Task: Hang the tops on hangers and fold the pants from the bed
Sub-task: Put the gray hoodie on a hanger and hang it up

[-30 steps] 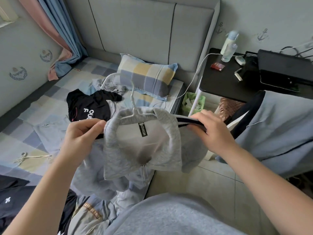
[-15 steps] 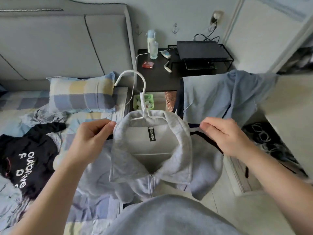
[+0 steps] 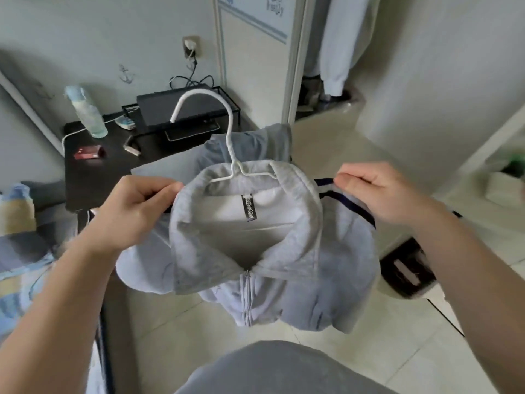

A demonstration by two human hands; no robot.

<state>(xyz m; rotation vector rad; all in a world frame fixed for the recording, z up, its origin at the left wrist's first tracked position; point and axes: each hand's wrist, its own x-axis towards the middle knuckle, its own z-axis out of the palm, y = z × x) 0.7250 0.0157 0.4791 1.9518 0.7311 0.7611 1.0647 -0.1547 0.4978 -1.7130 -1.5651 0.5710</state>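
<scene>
I pinch each shoulder of the grey top [image 3: 250,268], left hand [image 3: 133,211] and right hand [image 3: 380,194], so it sits level on the white hanger [image 3: 227,137].

Both bare forearms reach in from the near left and near right corners and converge toward the middle, with the hands level with each other and well apart. The left hand [image 3: 133,211] is curled, its thumb laid over bent fingers, and pinches the left shoulder of the grey zip jacket [image 3: 298,294]. The right hand [image 3: 380,194] mirrors it, knuckles up, with thumb and curled fingers pinching the jacket's striped right shoulder.
</scene>
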